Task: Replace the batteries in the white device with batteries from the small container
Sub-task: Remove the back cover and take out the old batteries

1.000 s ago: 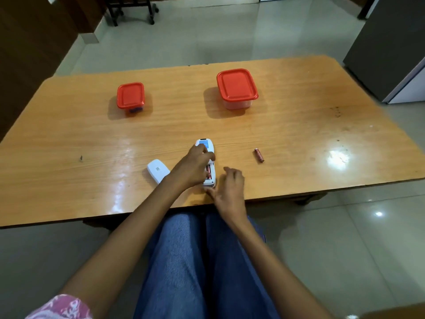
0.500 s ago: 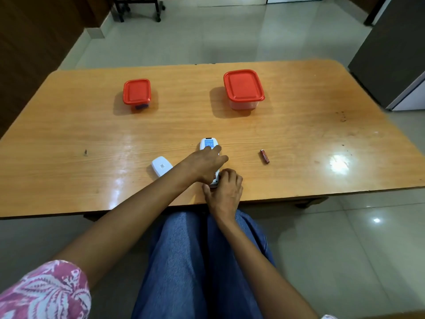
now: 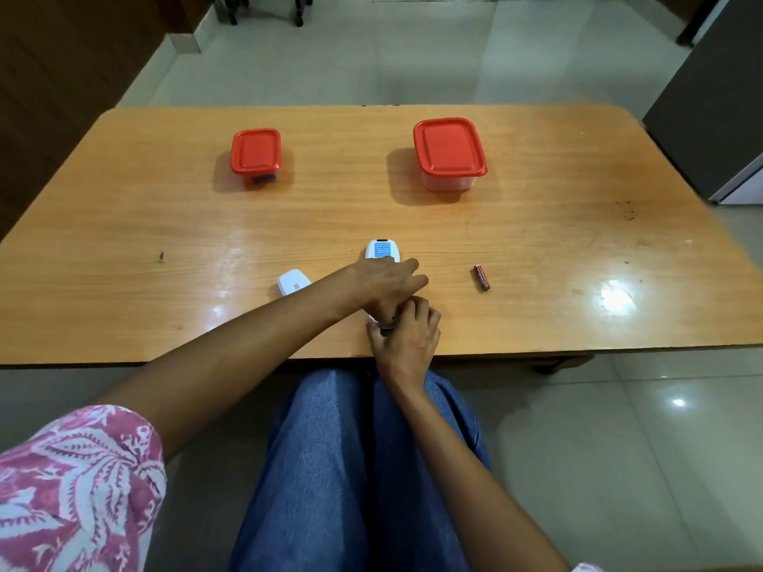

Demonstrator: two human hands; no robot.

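Pale floor tiles surround a glossy wooden table (image 3: 124, 225), seen from above by a seated person in blue jeans (image 3: 351, 468). At the far left stands a small container (image 3: 256, 156) with a red lid, shut. Nearer the front edge lies a loose white cover (image 3: 293, 282), just left of the forearm with a pink patterned sleeve (image 3: 74, 489). The left hand (image 3: 384, 282) lies palm down across the white device (image 3: 383, 250), fingers curled over it, pinning it to the table. The right hand (image 3: 406, 336) touches the device's near end, fingers bent; whether it grips anything cannot be told. Far behind stands a larger red-lidded container (image 3: 450, 152). One red battery (image 3: 481, 276) lies alone to the right of the hands.
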